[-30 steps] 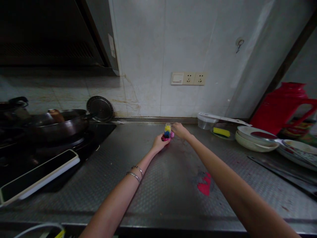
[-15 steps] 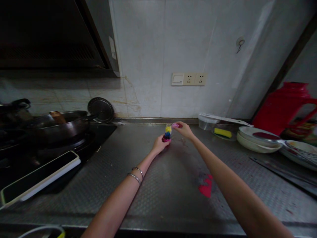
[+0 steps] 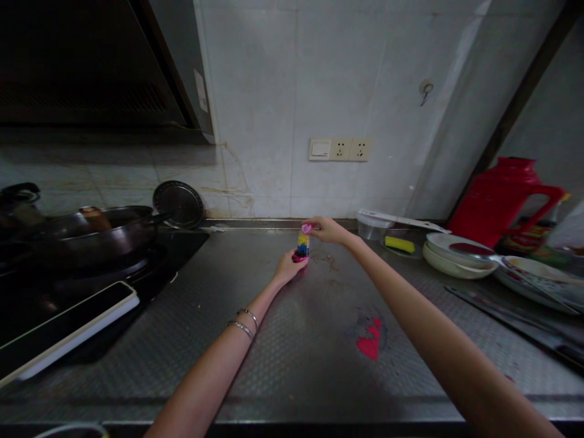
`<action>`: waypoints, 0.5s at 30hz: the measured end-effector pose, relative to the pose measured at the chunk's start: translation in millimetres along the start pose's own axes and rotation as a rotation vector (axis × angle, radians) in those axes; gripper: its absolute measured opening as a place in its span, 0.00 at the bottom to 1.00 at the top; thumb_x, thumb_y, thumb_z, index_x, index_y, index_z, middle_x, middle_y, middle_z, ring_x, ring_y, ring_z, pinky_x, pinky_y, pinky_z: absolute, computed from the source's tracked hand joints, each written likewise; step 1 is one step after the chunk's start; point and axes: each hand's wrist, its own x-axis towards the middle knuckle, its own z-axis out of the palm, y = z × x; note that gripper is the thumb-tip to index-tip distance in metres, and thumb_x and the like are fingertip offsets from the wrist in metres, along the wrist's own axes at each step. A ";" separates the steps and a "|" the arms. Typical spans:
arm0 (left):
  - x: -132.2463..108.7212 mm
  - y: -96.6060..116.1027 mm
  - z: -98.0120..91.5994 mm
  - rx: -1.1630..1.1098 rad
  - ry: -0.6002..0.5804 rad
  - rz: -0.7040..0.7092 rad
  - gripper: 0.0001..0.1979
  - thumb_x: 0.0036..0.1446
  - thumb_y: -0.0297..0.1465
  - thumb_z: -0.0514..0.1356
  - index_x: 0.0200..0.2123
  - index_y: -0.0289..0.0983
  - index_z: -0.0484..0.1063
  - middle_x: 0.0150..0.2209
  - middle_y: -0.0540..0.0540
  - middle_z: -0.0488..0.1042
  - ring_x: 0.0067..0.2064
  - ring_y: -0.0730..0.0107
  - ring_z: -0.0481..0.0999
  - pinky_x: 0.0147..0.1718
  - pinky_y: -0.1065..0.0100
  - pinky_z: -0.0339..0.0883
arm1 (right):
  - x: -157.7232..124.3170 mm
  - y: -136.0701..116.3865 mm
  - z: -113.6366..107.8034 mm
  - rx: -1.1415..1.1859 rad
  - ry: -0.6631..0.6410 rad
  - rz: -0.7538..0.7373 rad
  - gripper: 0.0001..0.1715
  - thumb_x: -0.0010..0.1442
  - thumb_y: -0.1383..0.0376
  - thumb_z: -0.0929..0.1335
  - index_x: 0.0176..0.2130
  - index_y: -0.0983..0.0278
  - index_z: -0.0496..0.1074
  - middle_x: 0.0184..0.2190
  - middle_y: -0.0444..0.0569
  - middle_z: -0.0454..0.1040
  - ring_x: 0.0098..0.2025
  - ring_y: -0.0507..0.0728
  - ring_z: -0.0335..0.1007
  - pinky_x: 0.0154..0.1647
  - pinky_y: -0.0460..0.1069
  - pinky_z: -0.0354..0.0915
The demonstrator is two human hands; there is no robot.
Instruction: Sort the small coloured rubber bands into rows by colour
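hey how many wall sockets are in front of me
2. The left socket is beside the switch, higher than your right hand; the right socket adjoins the left one. Others may be hidden behind the range hood.

On the metal bench (image 3: 319,377), the left hand (image 3: 287,267) grips a small clear jar (image 3: 303,245) banded yellow and blue while the right hand (image 3: 329,230) holds a pink lid (image 3: 306,229) at its top, well left of a yellow sponge (image 3: 399,244).

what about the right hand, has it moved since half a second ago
Yes, left: judged against the wall switch, the right hand has shifted, its pink piece now at the top of the jar.
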 end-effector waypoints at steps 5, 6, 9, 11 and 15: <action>-0.5 -0.2 -0.5 0.002 -0.008 0.017 0.18 0.47 0.36 0.59 0.41 0.33 0.71 0.34 0.44 0.75 0.32 0.71 0.71 0.32 0.71 0.62 | 8.9 -3.6 -7.8 -0.053 -0.108 0.000 0.18 0.51 0.70 0.66 0.44 0.66 0.72 0.40 0.52 0.74 0.40 0.55 0.69 0.41 0.47 0.62; -0.7 0.1 -0.6 0.004 -0.009 0.018 0.18 0.47 0.36 0.59 0.41 0.33 0.71 0.33 0.44 0.75 0.32 0.71 0.71 0.32 0.71 0.62 | 10.6 -3.5 -8.6 -0.056 -0.125 0.003 0.19 0.51 0.71 0.66 0.44 0.66 0.72 0.40 0.52 0.74 0.40 0.55 0.69 0.41 0.47 0.62; -1.4 1.7 -1.0 0.018 -0.009 0.011 0.18 0.47 0.37 0.59 0.40 0.33 0.71 0.33 0.44 0.75 0.31 0.70 0.71 0.31 0.72 0.61 | 13.8 -2.9 -9.9 -0.047 -0.158 0.001 0.19 0.50 0.72 0.65 0.44 0.66 0.71 0.39 0.51 0.74 0.39 0.54 0.69 0.41 0.47 0.63; -1.6 2.9 -1.2 0.021 -0.006 0.004 0.18 0.47 0.37 0.59 0.40 0.33 0.71 0.32 0.44 0.75 0.31 0.70 0.71 0.30 0.72 0.61 | 14.3 -2.4 -9.9 -0.032 -0.165 -0.002 0.18 0.50 0.72 0.65 0.43 0.66 0.72 0.39 0.50 0.74 0.38 0.54 0.69 0.41 0.47 0.63; -1.3 3.9 -1.3 0.006 -0.005 -0.004 0.18 0.47 0.37 0.59 0.40 0.32 0.71 0.33 0.44 0.75 0.31 0.70 0.71 0.31 0.71 0.61 | 13.3 -1.1 -8.2 0.010 -0.152 -0.015 0.19 0.50 0.72 0.65 0.43 0.67 0.71 0.39 0.51 0.74 0.38 0.53 0.69 0.40 0.47 0.64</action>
